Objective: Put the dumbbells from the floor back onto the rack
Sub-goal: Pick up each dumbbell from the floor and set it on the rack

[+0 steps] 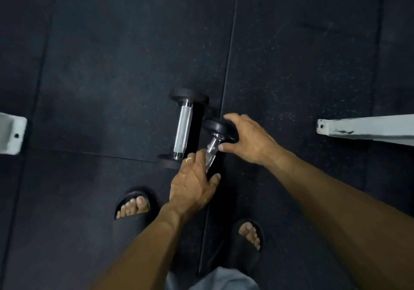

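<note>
A: 2 dumbbells are seen down on the floor (112, 65), side by side. The longer dumbbell (184, 130) lies flat and is left untouched.

B: And the smaller dumbbell (216, 137) is being taken up at a tilt. Its far head is gripped by the right hand (247, 138), fingers curled over the rim, thumb beneath.

A: The left hand (193, 184) is wrapped loosely about the grooved handle, lower down; how firmly it is closed cannot be told.

B: No rack shelf is shown, only 2 pale metal bars at the left edge (11, 132) and right edge (367, 127), perhaps its feet.

A: So nothing is judged stored yet. 1 lift is just under way, 1 is not started, and both carries are left to be done.
</note>
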A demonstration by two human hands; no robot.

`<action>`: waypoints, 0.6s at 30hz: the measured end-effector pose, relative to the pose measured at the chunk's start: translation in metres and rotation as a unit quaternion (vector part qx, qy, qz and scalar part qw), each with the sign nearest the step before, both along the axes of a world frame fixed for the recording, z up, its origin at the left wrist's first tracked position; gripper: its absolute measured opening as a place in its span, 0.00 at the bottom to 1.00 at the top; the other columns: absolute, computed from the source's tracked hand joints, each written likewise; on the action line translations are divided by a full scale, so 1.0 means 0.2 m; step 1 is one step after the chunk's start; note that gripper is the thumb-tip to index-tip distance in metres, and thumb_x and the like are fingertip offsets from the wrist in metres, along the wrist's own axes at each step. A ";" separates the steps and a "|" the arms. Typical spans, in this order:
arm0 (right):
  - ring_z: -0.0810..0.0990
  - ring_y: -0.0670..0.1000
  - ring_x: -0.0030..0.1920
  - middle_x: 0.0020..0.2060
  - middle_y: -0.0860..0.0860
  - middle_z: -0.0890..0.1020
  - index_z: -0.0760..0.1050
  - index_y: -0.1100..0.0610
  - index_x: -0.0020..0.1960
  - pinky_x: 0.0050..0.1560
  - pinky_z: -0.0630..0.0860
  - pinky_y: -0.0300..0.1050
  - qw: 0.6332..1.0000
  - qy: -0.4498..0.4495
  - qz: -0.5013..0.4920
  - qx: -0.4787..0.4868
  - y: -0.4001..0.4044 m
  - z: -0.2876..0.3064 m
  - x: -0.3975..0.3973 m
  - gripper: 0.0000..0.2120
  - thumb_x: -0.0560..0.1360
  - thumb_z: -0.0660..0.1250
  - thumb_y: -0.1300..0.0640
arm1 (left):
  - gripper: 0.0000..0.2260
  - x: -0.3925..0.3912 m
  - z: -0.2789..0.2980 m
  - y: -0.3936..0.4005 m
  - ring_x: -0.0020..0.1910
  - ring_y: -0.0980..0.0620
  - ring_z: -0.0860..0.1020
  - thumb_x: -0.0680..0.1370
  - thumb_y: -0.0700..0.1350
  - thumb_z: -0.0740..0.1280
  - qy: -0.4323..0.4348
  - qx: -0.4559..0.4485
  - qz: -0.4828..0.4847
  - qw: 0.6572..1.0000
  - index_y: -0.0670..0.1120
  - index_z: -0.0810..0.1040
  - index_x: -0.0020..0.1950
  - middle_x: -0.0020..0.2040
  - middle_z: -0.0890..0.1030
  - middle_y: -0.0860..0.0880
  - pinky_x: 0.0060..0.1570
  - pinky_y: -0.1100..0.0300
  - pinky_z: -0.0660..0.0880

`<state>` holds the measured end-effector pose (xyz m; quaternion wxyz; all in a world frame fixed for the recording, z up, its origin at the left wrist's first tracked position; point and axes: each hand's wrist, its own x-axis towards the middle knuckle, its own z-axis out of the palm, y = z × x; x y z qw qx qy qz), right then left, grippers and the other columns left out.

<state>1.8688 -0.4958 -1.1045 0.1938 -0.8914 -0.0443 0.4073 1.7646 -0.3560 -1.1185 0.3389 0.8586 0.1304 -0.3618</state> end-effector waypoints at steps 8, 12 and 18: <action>0.80 0.48 0.53 0.53 0.47 0.80 0.72 0.48 0.65 0.58 0.77 0.50 0.991 -0.031 -0.061 0.114 -0.01 -0.36 0.00 0.24 0.72 0.75 0.54 | 0.30 0.05 -0.18 -0.14 0.65 0.46 0.72 0.77 0.57 0.64 -0.031 0.097 0.029 0.994 0.49 0.58 0.74 0.67 0.70 0.49 0.54 0.50 0.73; 0.81 0.44 0.49 0.48 0.44 0.82 0.75 0.48 0.62 0.55 0.79 0.48 0.986 -0.045 -0.082 0.135 -0.08 -0.36 -0.03 0.21 0.72 0.74 0.58 | 0.23 0.04 -0.18 -0.16 0.62 0.47 0.73 0.76 0.56 0.65 -0.039 0.086 0.021 0.995 0.50 0.66 0.68 0.62 0.73 0.50 0.51 0.52 0.72; 0.82 0.45 0.51 0.49 0.42 0.83 0.77 0.43 0.61 0.57 0.78 0.49 0.990 -0.063 -0.086 0.094 -0.26 -0.29 -0.02 0.23 0.69 0.76 0.57 | 0.28 -0.02 -0.26 -0.23 0.61 0.45 0.76 0.76 0.52 0.68 -0.001 -0.020 0.004 1.000 0.51 0.62 0.73 0.62 0.76 0.48 0.56 0.52 0.73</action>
